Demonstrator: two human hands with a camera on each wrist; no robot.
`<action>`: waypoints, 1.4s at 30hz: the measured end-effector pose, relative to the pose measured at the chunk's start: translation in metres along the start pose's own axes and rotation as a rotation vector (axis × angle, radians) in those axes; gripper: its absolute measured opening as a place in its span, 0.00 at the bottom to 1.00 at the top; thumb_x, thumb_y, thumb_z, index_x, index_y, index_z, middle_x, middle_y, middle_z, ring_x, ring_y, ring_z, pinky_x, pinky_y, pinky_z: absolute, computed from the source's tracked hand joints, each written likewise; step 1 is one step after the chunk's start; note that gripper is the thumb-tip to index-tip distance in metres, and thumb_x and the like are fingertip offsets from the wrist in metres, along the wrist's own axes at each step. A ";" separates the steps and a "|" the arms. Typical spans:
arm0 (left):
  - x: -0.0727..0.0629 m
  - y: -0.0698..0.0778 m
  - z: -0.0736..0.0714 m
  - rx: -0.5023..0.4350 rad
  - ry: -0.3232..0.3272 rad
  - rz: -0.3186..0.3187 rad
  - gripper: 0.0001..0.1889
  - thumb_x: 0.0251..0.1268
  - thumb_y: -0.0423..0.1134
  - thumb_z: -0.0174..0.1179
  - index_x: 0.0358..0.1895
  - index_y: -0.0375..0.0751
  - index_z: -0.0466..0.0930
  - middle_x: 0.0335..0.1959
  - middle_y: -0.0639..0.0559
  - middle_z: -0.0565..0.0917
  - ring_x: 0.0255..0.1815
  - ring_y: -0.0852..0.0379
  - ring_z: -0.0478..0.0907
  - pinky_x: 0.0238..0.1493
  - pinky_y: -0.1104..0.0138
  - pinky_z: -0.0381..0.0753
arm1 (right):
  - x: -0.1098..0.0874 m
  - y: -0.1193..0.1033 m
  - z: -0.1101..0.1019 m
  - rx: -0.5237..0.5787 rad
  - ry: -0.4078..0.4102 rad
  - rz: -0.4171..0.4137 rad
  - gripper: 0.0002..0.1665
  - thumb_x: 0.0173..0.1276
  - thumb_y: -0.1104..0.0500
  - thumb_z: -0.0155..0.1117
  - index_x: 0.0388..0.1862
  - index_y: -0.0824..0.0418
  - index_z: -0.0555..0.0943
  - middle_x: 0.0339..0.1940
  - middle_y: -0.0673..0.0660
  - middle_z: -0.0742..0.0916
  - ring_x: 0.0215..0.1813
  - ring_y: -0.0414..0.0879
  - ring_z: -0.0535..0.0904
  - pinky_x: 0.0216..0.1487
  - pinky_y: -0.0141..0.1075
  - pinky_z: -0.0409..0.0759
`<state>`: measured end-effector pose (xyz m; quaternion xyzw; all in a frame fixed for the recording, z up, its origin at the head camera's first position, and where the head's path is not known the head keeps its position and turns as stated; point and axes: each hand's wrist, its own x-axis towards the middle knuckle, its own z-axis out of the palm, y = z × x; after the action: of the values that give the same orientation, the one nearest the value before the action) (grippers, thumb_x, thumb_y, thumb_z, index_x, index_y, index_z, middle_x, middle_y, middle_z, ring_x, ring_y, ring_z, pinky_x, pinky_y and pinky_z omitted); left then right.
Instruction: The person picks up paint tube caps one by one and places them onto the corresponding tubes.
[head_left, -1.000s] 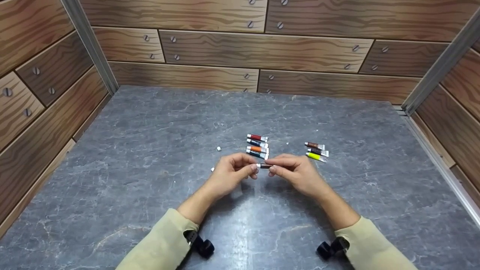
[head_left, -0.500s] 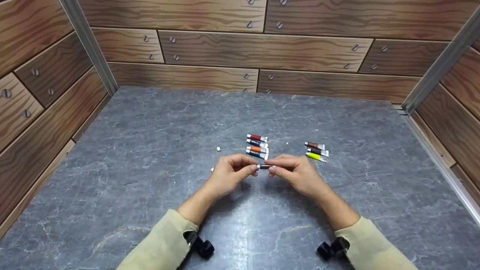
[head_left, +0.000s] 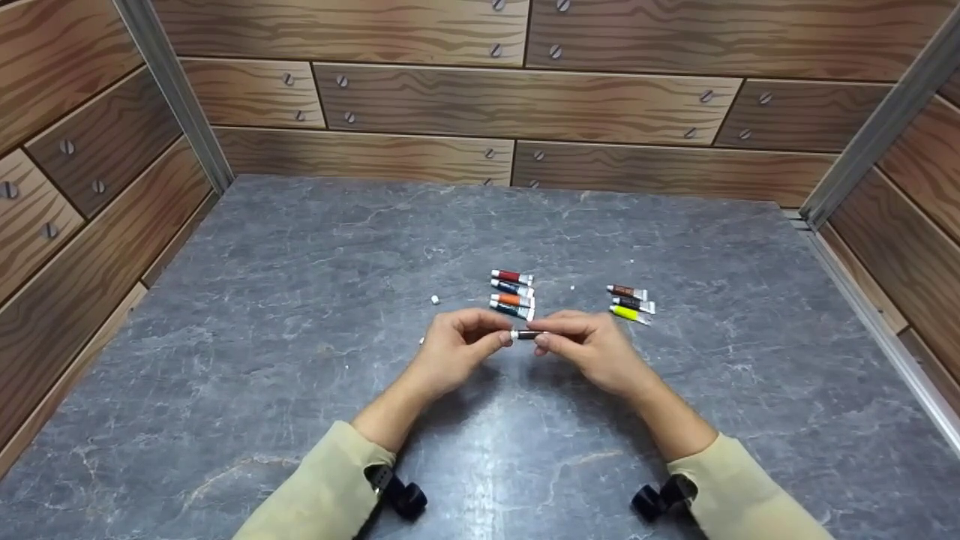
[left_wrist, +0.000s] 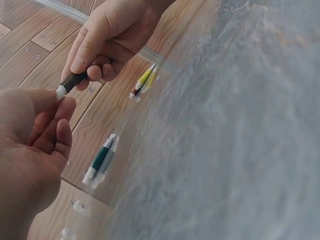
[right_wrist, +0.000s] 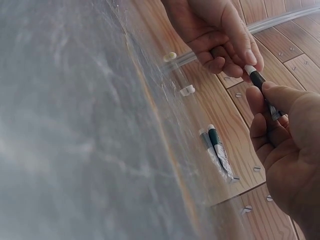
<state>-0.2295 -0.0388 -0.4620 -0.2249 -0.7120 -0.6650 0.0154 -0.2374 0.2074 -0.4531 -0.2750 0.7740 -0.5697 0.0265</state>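
A small dark paint tube with a white cap is held level between both hands, above the table. My left hand pinches the cap end between thumb and fingertips, as the left wrist view also shows at the white cap. The tube's body is gripped by my right hand, thumb against the forefinger; its crimped end shows below the thumb in the right wrist view. Just beyond the hands lie several paint tubes in a stack, among them a red one, an orange one and a dark green one.
Farther right lie three more tubes: brown, dark and yellow. A loose white cap sits left of the stack, and another white piece is partly hidden by the left hand. Wood-patterned walls enclose the grey table.
Both hands stay in nearly the same place around the tube. The left fingers shift slightly at the cap, leaving more of its white showing. The tubes on the table have not moved.
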 end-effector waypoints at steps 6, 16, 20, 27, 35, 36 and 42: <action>0.001 -0.001 0.001 -0.001 0.014 -0.004 0.08 0.67 0.27 0.71 0.47 0.30 0.89 0.42 0.45 0.91 0.39 0.59 0.85 0.43 0.69 0.83 | 0.000 0.000 0.000 0.003 -0.007 -0.012 0.16 0.74 0.65 0.70 0.58 0.71 0.87 0.49 0.64 0.90 0.44 0.47 0.90 0.48 0.36 0.87; 0.000 -0.001 -0.001 -0.059 -0.069 -0.089 0.09 0.73 0.31 0.67 0.51 0.30 0.87 0.45 0.33 0.89 0.38 0.53 0.89 0.50 0.45 0.87 | 0.000 0.000 0.000 0.006 0.010 -0.007 0.15 0.75 0.65 0.70 0.57 0.70 0.88 0.48 0.62 0.90 0.44 0.48 0.90 0.49 0.36 0.87; 0.000 0.000 -0.001 -0.057 -0.083 -0.096 0.08 0.73 0.31 0.68 0.50 0.33 0.88 0.46 0.33 0.89 0.38 0.53 0.89 0.48 0.44 0.87 | 0.000 0.001 0.000 -0.003 0.012 -0.012 0.16 0.75 0.65 0.70 0.57 0.71 0.87 0.48 0.62 0.91 0.44 0.48 0.90 0.49 0.36 0.87; 0.000 0.000 -0.001 -0.015 -0.064 -0.059 0.07 0.74 0.34 0.68 0.48 0.34 0.89 0.41 0.38 0.91 0.38 0.54 0.88 0.42 0.58 0.87 | 0.000 0.001 0.000 -0.007 0.002 -0.007 0.16 0.75 0.64 0.70 0.58 0.71 0.87 0.48 0.62 0.91 0.44 0.48 0.90 0.49 0.37 0.87; -0.001 0.001 0.000 0.030 -0.017 -0.027 0.05 0.67 0.28 0.70 0.43 0.33 0.91 0.37 0.44 0.91 0.34 0.61 0.82 0.36 0.71 0.79 | 0.000 0.001 0.001 -0.011 -0.011 -0.002 0.17 0.75 0.64 0.70 0.58 0.71 0.87 0.49 0.69 0.89 0.44 0.47 0.89 0.48 0.35 0.86; -0.001 0.002 0.000 0.038 -0.012 -0.025 0.04 0.67 0.27 0.71 0.42 0.33 0.91 0.36 0.45 0.91 0.34 0.61 0.81 0.36 0.72 0.79 | 0.000 0.001 0.001 -0.012 -0.011 -0.001 0.17 0.75 0.64 0.70 0.58 0.71 0.87 0.49 0.68 0.89 0.44 0.47 0.89 0.48 0.35 0.86; -0.001 0.002 0.000 0.039 -0.017 -0.030 0.06 0.65 0.26 0.71 0.43 0.34 0.91 0.38 0.46 0.91 0.34 0.61 0.82 0.36 0.71 0.81 | 0.000 0.001 0.001 -0.023 -0.008 -0.003 0.16 0.75 0.64 0.70 0.58 0.69 0.87 0.48 0.60 0.91 0.44 0.48 0.89 0.48 0.36 0.87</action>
<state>-0.2279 -0.0393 -0.4604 -0.2197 -0.7283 -0.6491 0.0038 -0.2372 0.2070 -0.4541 -0.2789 0.7800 -0.5596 0.0256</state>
